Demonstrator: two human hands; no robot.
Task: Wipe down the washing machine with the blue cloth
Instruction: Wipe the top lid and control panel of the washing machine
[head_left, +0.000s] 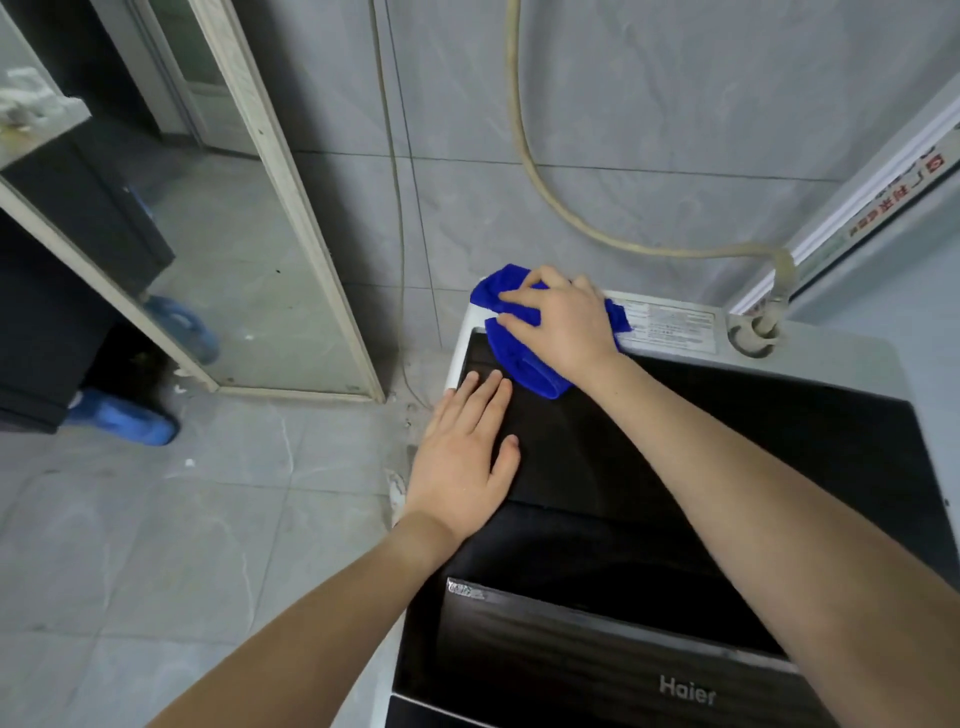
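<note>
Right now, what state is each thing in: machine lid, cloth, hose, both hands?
dark glass lid of the grey washing machine: closed, lying flat.
blue cloth: bunched, on the machine's back left corner, under the right hand.
right hand: pressing down on the cloth, fingers spread.
left hand: flat on the lid, fingers straight, holding nothing.
beige flexible hose: plugged into the inlet at the machine's back right.
</note>
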